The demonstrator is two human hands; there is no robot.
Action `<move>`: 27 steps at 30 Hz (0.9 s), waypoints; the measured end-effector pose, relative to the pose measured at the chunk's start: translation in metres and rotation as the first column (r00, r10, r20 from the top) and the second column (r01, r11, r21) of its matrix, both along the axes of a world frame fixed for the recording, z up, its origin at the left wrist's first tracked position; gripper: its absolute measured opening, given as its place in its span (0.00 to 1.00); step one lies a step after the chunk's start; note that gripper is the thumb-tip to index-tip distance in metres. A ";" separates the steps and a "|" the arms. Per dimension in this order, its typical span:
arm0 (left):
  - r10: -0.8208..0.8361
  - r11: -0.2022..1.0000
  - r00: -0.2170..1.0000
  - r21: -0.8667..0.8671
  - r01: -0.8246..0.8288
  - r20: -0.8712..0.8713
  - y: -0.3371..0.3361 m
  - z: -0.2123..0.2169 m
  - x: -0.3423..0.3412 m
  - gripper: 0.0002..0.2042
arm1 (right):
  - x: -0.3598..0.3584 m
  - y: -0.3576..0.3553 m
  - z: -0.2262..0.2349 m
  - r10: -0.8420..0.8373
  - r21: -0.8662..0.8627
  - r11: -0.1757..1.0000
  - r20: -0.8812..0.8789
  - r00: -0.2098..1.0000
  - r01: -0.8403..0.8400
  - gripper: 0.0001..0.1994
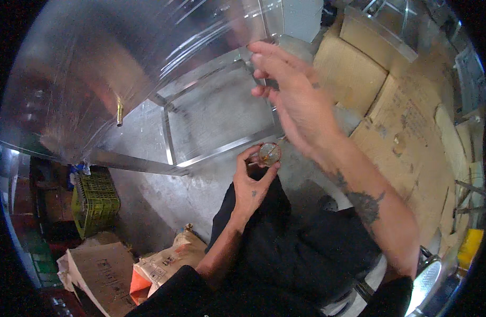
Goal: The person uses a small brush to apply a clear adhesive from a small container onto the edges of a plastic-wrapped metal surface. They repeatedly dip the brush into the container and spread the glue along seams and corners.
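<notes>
A person's two bare hands are at work, seen from above. The left hand [249, 182], almost at the centre of the view, is closed around a small clear round container [270, 154], thumb on one side and fingers on the other. The container's round end faces the camera, and small yellowish-brown bits show inside. It is held just above the person's black trousers [306, 248].

The right hand [285, 87] is raised at 1 o'clock, well apart from the container, its fingers loosely bent. It is slightly blurred, and whether it pinches anything cannot be told.

From 9 to 12 o'clock spreads a glossy, streaked worktop [68, 79]. On it, at 10 o'clock, a small brass-coloured fitting [120, 111] stands upright. Beyond the worktop's edge, towards 11 o'clock, a silvery metal frame [222, 151] shows above the grey floor [148, 195].

Farther out, a yellow-green slatted crate [97, 198] sits between 8 and 9 o'clock, a cardboard box [103, 272] at 8, and a tan and orange sack [171, 257] at 7. A brown carton [351, 76] stands at 2 o'clock, and flattened cardboard [401, 137] spreads at 3.
</notes>
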State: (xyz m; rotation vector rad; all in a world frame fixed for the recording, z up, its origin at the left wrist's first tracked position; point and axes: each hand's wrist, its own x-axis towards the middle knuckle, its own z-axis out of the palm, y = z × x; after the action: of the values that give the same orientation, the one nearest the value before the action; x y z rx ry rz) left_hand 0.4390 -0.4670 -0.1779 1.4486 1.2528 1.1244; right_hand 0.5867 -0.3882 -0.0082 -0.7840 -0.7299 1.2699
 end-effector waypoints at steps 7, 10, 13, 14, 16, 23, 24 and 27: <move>-0.034 0.998 0.999 -0.047 0.034 0.003 0.001 0.002 0.013 0.30 | -0.020 0.014 0.005 -0.137 -0.068 0.990 -0.174 0.975 0.127 0.08; -0.043 0.998 0.998 -0.050 0.040 -0.056 -0.002 0.000 0.012 0.30 | -0.020 0.015 0.003 -0.147 -0.073 0.988 -0.205 0.968 0.135 0.06; -0.019 0.999 0.994 -0.039 0.015 -0.108 -0.004 0.005 0.006 0.30 | -0.025 0.013 0.005 -0.136 -0.053 0.991 -0.324 0.936 0.126 0.06; -0.013 0.999 0.993 -0.040 0.008 -0.115 -0.004 0.007 0.004 0.30 | -0.024 0.014 0.007 -0.114 -0.053 0.993 -0.375 0.920 0.102 0.06; 0.001 0.999 0.992 -0.041 -0.006 -0.128 -0.003 0.012 0.001 0.30 | -0.021 0.015 0.010 -0.070 -0.050 0.997 -0.472 0.879 0.053 0.06; 0.017 1.000 0.994 -0.010 -0.018 -0.110 -0.002 0.008 -0.005 0.30 | -0.011 0.020 0.020 -0.081 0.014 0.995 -0.405 0.911 0.095 0.08; 0.023 1.000 0.994 -0.001 -0.023 -0.107 -0.003 0.010 -0.004 0.30 | -0.009 0.020 0.022 -0.089 0.042 0.993 -0.364 0.927 0.112 0.08; 0.030 0.997 0.993 0.067 -0.023 -0.115 -0.003 0.007 -0.003 0.30 | -0.006 0.021 0.028 -0.099 0.082 0.988 -0.294 0.951 0.128 0.07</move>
State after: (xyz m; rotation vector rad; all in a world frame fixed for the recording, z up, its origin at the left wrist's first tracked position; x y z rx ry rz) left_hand 0.4355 -0.4696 -0.1710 1.5699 1.3297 1.1220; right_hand 0.5810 -0.3672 0.0202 -0.5352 -0.4997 1.2014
